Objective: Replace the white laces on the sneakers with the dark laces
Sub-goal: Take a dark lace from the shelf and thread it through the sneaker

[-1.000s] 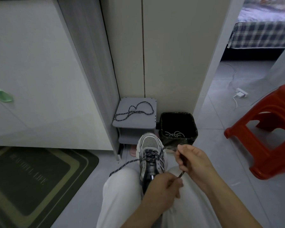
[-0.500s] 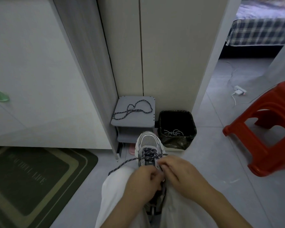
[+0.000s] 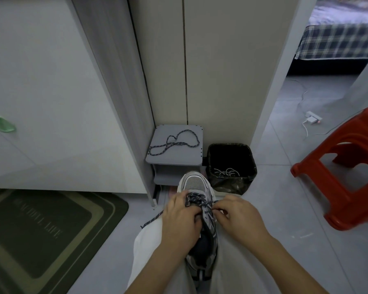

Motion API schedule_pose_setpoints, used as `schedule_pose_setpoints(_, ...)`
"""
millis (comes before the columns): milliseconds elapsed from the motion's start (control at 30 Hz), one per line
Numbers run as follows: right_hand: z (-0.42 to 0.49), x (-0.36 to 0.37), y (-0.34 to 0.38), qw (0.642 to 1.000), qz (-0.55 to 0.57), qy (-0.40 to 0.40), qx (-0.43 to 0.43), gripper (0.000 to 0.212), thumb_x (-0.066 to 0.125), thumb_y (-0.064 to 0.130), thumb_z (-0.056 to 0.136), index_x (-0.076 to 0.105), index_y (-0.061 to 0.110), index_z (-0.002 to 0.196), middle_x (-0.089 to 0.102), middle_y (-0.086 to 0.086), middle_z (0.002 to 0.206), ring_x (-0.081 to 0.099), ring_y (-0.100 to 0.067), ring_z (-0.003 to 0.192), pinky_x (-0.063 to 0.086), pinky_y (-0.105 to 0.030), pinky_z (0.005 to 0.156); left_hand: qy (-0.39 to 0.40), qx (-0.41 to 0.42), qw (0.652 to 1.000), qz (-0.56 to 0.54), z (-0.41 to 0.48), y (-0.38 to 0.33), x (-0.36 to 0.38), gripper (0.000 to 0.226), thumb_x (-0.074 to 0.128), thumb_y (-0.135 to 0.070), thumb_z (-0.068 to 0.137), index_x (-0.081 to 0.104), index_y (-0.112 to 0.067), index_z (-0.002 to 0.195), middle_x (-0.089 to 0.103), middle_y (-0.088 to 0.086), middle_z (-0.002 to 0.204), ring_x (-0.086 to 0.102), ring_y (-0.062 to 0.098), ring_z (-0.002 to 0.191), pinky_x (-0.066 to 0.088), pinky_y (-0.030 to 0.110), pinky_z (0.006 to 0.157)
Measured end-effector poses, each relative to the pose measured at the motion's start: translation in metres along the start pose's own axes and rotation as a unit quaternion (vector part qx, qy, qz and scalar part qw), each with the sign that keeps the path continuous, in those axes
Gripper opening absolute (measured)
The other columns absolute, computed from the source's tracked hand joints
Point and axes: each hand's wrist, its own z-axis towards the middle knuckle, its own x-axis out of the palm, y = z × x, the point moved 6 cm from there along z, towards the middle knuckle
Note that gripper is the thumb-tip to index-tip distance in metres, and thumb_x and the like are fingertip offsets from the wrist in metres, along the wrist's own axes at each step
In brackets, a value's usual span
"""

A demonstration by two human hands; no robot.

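Sneaker (image 3: 194,183) in grey lies toe-forward between your knees, just short of the grey step stool (image 3: 179,158); the dark lace (image 3: 197,199) criss-crosses its front eyelets, one loose end trailing left over your white trouser leg (image 3: 145,251); your left hand (image 3: 179,221) grips the sneaker's left side, fingers curled in at the tongue; your right hand (image 3: 240,217) pinches the lace's other end by the right-side eyelets, fingertips bent tight. A second dark lace (image 3: 174,142) lies looped on the step stool's top; white laces (image 3: 225,172) sit inside the black bin (image 3: 227,184) beside it; a red stool (image 3: 359,145) stands at right, a green mat (image 3: 40,230) at left.
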Motion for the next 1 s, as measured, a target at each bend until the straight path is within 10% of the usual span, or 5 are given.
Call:
schedule_pose_setpoints(167, 0.005, -0.002, 0.001, 0.997, -0.067, -0.022, -0.020, 0.015, 0.057, 0.030, 0.076, 0.071, 0.024, 0.074, 0.059, 0.004, 0.070, 0.060, -0.018, 0.064, 0.047, -0.031, 0.053, 0.016, -0.025, 0.997, -0.065, 0.000, 0.004, 0.008, 0.018, 0.061, -0.025, 0.082, 0.070, -0.027, 0.097, 0.033, -0.005, 0.146, 0.024, 0.020, 0.132, 0.027, 0.036, 0.108)
schedule_pose_setpoints(667, 0.011, 0.002, 0.023, 0.984, -0.126, -0.057, -0.108, 0.009, 0.065, 0.028, 0.062, 0.065, 0.024, 0.055, 0.052, 0.006, 0.055, 0.054, -0.013, 0.049, 0.040, -0.023, 0.048, 0.015, -0.007, 0.997, -0.081, 0.004, 0.002, 0.008, 0.014, 0.064, -0.020, 0.079, 0.072, -0.024, 0.089, 0.039, -0.002, 0.142, 0.029, 0.021, 0.130, 0.028, 0.031, 0.105)
schedule_pose_setpoints(1000, 0.004, -0.005, -0.009, 0.990, -0.138, -0.018, 0.002, 0.023, 0.079, 0.037, 0.066, 0.065, 0.028, 0.082, 0.057, 0.003, 0.112, 0.056, -0.024, 0.105, 0.043, -0.038, 0.081, -0.014, -0.071, 0.982, -0.175, -0.003, 0.021, -0.009, 0.010, 0.071, -0.019, 0.079, 0.072, -0.026, 0.072, 0.051, -0.011, 0.128, 0.044, 0.012, 0.119, 0.036, 0.029, 0.103)
